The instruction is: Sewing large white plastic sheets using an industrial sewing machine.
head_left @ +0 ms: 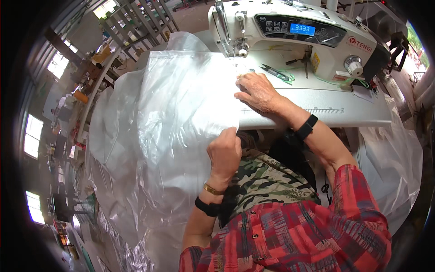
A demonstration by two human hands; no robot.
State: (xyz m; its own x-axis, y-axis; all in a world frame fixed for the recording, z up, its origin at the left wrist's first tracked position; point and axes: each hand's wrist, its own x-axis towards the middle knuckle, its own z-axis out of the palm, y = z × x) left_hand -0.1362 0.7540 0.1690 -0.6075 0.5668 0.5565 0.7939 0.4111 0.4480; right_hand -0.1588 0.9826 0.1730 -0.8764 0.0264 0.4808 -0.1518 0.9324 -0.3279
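Note:
A large sheet of clear plastic film (181, 95) spreads over the left part of the sewing table and hangs down over its front. My left hand (225, 152) is closed on the film's right edge at the table front, knuckles up. Farther up that edge, my right hand (258, 92) rests just before the needle area of a white sewing machine (290, 34), fingers bent and pressed together at the film's edge. What lies under its fingertips is hidden. The needle area is washed out by bright light.
Thread snips (276, 72) with green thread lie on the machine bed, right of my right hand. A dark small tool (299, 60) lies behind them. A ruler scale (324, 110) runs along the table front. More plastic film (392, 158) hangs at the right; a metal rack (136, 27) stands back left.

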